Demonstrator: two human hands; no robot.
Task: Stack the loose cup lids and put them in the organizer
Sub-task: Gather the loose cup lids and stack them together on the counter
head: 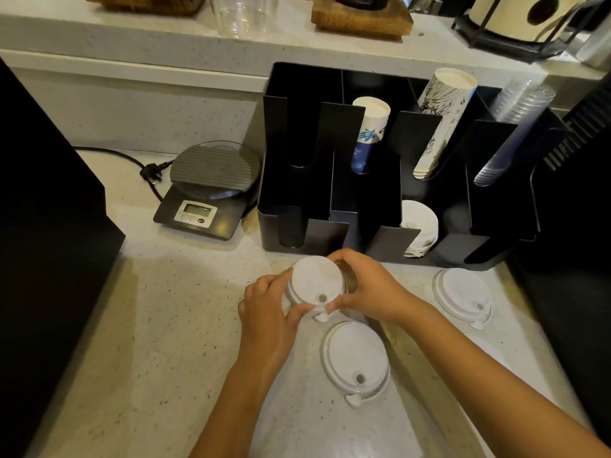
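A small stack of white cup lids (314, 285) sits just in front of the black organizer (297, 226), gripped from both sides. My left hand (267, 309) holds its left edge and my right hand (370, 289) its right edge. A loose white lid (355, 357) lies flat on the counter right below the stack. Another loose lid (461, 294) lies to the right, near the organizer's front. A front compartment of the organizer holds a stack of white lids (420, 226).
Paper cup stacks (370, 133) (439, 117) and clear cups (515, 127) stand in the organizer's rear slots. A digital scale (211, 190) with a cable sits left of it. Dark appliances (43, 226) (575, 226) flank the speckled counter (172, 325).
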